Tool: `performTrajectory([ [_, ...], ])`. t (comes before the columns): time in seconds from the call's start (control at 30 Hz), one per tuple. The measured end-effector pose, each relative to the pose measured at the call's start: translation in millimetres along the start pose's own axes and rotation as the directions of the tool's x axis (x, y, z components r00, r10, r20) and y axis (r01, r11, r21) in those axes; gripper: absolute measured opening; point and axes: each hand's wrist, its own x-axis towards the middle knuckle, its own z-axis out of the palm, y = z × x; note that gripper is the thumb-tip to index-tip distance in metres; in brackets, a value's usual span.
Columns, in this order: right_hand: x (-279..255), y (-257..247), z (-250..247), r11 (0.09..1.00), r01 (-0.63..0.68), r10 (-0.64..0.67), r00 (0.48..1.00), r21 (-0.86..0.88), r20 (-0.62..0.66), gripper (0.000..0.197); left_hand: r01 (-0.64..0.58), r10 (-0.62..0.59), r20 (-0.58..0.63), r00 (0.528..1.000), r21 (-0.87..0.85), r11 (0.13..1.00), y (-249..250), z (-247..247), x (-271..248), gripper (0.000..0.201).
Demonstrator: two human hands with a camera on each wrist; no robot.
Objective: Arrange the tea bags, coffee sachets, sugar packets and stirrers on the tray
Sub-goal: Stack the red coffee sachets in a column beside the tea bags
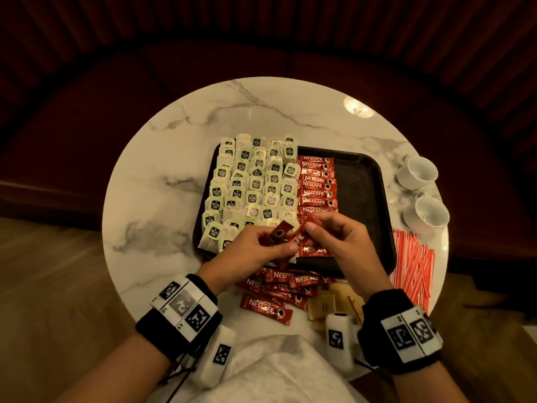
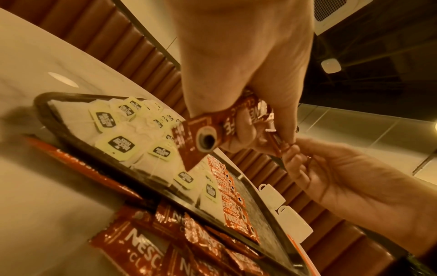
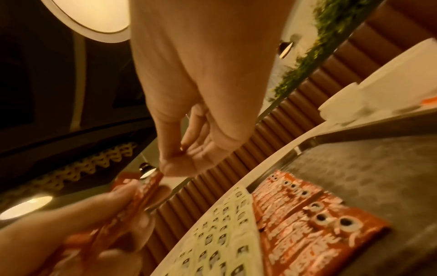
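While both hands (image 1: 293,242) pinch red coffee sachets (image 1: 286,237), two white cups (image 1: 422,193) stand beside the tray (image 1: 363,181).

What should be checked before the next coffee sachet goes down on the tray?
1. Left hand holds sachets: ok.
2. Right hand pinches one sachet's end: ok.
3. Only one sachet pulled free: cannot tell.
4. Coffee column straight: ok.
5. Bare tray space right of the column: ok.
6. Tea bags clear of the column: ok.
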Motion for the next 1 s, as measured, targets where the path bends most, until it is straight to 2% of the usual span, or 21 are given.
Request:
performTrajectory([
  [0.13,1.3,13.8,-29.6,0.98,-0.166,0.176,0.98,0.113,-0.095,0.019,0.011,-0.007,-0.136,0.991,0.035,0.999,-3.4,-3.9,3.4,0.024],
  [0.2,-1.0,22.9,-43.7,0.97,-0.224,0.236,0.959,0.09,-0.157,0.018,0.027,-0.026,-0.18,0.983,0.0,1.0,-6.6,-8.3,5.3,0.028],
  [0.3,-6.4,41.3,-57.3,0.943,-0.311,0.276,0.929,-0.119,-0.246,0.013,0.03,-0.039,-0.196,0.98,-0.051,0.998,-7.2,-11.2,6.2,0.033],
  [0.4,-8.2,55.9,-57.7,0.877,-0.358,0.292,0.927,-0.322,-0.234,0.01,0.04,-0.053,-0.185,0.981,-0.069,0.997,-7.1,-10.9,7.0,0.031],
  [0.63,-0.9,62.6,-43.8,0.785,-0.319,0.198,0.941,-0.531,-0.274,0.014,0.062,-0.079,-0.172,0.982,-0.106,0.992,-6.3,-8.6,8.2,0.033],
  [0.7,3.1,63.7,-42.8,0.769,-0.326,0.193,0.939,-0.55,-0.286,0.021,0.066,-0.089,-0.167,0.982,-0.138,0.988,-5.9,-9.6,8.3,0.039],
  [0.8,7.3,59.1,-40.1,0.748,-0.31,0.162,0.943,-0.586,-0.292,0.025,0.066,-0.093,-0.12,0.988,-0.214,0.975,-3.1,-10.4,7.0,0.058],
  [0.9,8.5,38.8,-29.0,0.825,-0.201,0.098,0.971,-0.528,-0.216,0.02,0.122,-0.131,-0.019,0.991,-0.252,0.96,1.3,-8.1,5.1,0.072],
  [1.0,5.8,8.2,-5.5,0.916,-0.037,0.038,0.999,-0.4,-0.006,0.029,0.201,-0.188,0.08,0.979,-0.219,0.955,4.2,-2.4,3.0,0.083],
])
